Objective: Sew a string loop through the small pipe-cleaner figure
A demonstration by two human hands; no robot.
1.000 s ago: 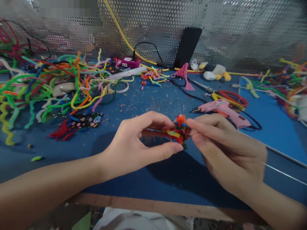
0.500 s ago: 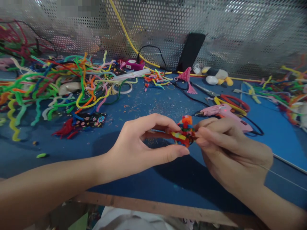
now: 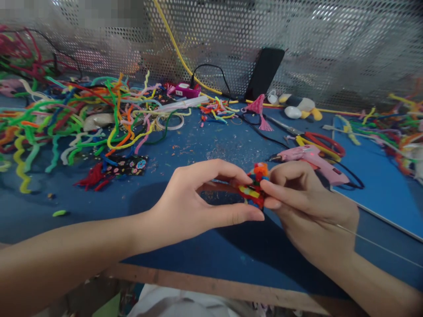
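A small multicoloured pipe-cleaner bundle [image 3: 255, 185] of red, orange, yellow and blue fuzz hangs just above the blue table [image 3: 185, 145]. My left hand [image 3: 198, 202] pinches it from the left between thumb and fingers. My right hand [image 3: 307, 207] grips its right side with curled fingers, index finger pressing on it. A thin wire [image 3: 380, 246] runs from under my right wrist toward the lower right.
A large tangle of coloured pipe cleaners [image 3: 76, 114] covers the left of the table, with more at the right edge [image 3: 396, 132]. A pink glue gun [image 3: 313, 158], scissors [image 3: 317, 138], a black phone [image 3: 264, 72] leaning on the perforated metal wall, a pink tassel [image 3: 259, 110].
My right hand's fingers have curled tighter over the bundle's right side, and both hands have shifted slightly right and down. The view has tilted a little.
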